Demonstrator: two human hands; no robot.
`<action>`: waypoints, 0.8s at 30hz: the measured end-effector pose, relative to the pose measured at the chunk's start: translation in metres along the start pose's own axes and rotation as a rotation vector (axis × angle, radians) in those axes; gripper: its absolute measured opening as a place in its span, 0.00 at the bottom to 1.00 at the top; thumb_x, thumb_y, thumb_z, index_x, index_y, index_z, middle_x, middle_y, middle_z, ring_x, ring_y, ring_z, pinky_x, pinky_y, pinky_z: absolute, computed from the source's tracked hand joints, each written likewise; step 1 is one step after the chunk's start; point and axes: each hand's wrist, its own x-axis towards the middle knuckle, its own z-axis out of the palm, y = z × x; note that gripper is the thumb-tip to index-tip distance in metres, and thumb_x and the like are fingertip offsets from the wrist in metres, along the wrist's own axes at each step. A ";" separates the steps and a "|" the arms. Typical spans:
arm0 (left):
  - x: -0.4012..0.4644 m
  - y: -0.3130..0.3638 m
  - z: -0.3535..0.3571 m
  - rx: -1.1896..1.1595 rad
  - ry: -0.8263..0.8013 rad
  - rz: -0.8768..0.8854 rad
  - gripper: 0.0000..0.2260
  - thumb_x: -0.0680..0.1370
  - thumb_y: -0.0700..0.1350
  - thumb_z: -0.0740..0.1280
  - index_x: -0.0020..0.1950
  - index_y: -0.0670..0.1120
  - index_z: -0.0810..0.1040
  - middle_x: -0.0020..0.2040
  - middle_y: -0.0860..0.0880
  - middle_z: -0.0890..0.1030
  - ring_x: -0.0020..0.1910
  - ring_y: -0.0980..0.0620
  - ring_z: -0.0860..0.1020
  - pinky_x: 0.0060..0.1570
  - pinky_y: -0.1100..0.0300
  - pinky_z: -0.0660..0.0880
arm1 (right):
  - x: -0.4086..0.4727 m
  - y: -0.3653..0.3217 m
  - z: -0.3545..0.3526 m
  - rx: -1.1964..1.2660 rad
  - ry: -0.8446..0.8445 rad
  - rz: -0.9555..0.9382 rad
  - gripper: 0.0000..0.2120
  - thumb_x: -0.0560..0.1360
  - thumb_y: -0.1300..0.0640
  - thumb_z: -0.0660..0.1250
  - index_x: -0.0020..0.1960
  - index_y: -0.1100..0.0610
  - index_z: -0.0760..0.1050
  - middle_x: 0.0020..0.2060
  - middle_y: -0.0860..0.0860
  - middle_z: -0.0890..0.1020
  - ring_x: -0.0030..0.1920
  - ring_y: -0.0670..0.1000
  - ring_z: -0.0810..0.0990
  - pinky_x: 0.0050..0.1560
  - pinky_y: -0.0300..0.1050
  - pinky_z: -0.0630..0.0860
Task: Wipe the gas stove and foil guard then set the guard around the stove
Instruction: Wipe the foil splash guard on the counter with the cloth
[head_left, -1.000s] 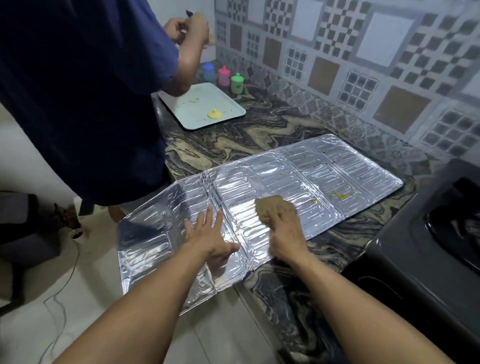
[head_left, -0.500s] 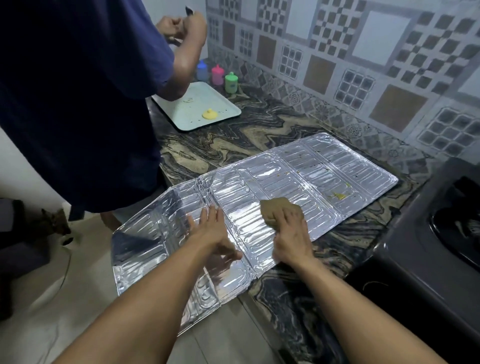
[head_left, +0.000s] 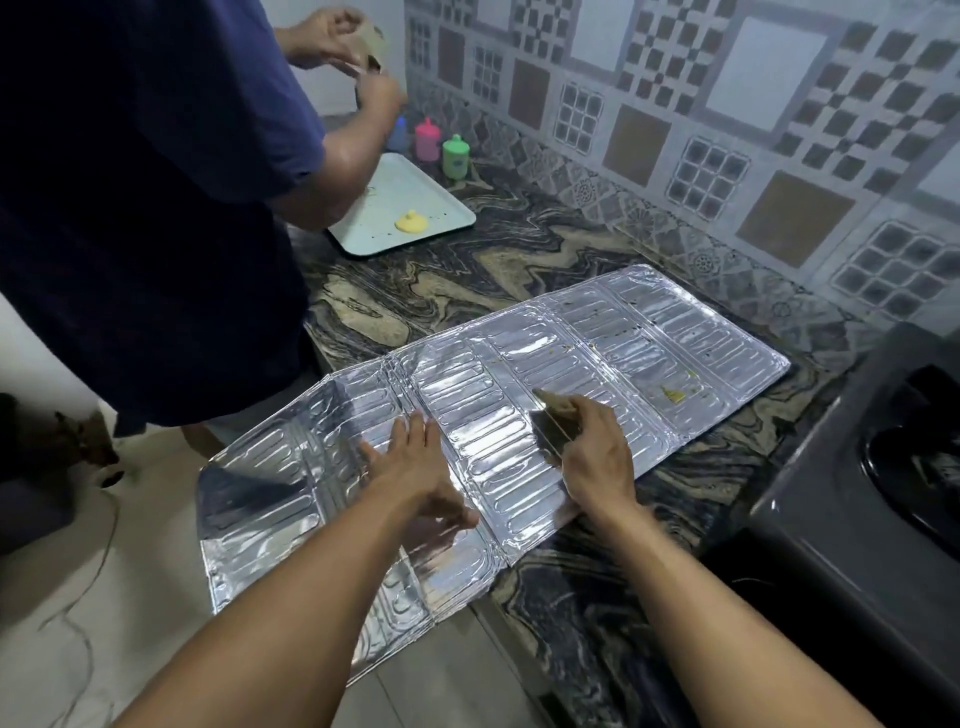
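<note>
The guard (head_left: 519, 410) lies flat on the worktop (head_left: 467, 280), its left end overhanging the floor. The right hand (head_left: 592, 457) has lifted its cloth (head_left: 556, 421) on edge, pinched in curled fingers, so yellow stains (head_left: 675, 395) farther right remain unwiped. The left hand (head_left: 415, 467) still presses flat, fingers straight.

white tray (head_left: 447, 205), three small bottles (head_left: 456, 156) — bystander (head_left: 145, 208)

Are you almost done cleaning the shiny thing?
Not yet. The foil guard lies flat on the counter; the left hand presses it while the right hand holds a cloth mid-panel. Yellow stains remain further along. Standing it around the stove comes afterwards.
</note>
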 end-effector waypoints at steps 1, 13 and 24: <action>-0.001 0.000 -0.001 -0.002 -0.002 0.002 0.63 0.62 0.70 0.72 0.78 0.44 0.33 0.77 0.44 0.33 0.77 0.42 0.36 0.70 0.29 0.43 | -0.004 -0.007 -0.003 0.081 -0.005 0.019 0.17 0.74 0.56 0.58 0.62 0.47 0.70 0.54 0.49 0.77 0.51 0.51 0.77 0.49 0.46 0.77; -0.005 0.001 -0.002 -0.028 -0.005 0.011 0.63 0.62 0.69 0.73 0.78 0.44 0.33 0.77 0.44 0.32 0.77 0.42 0.36 0.70 0.30 0.44 | -0.016 -0.013 -0.028 -0.098 0.272 -0.093 0.17 0.72 0.72 0.59 0.58 0.63 0.75 0.54 0.58 0.79 0.57 0.60 0.74 0.55 0.50 0.71; -0.005 0.000 -0.002 -0.043 -0.018 0.009 0.62 0.63 0.69 0.72 0.77 0.45 0.32 0.77 0.45 0.31 0.77 0.43 0.35 0.71 0.30 0.42 | 0.006 -0.032 -0.050 -0.167 -0.162 0.222 0.24 0.62 0.66 0.69 0.56 0.51 0.81 0.52 0.51 0.83 0.53 0.54 0.80 0.54 0.47 0.79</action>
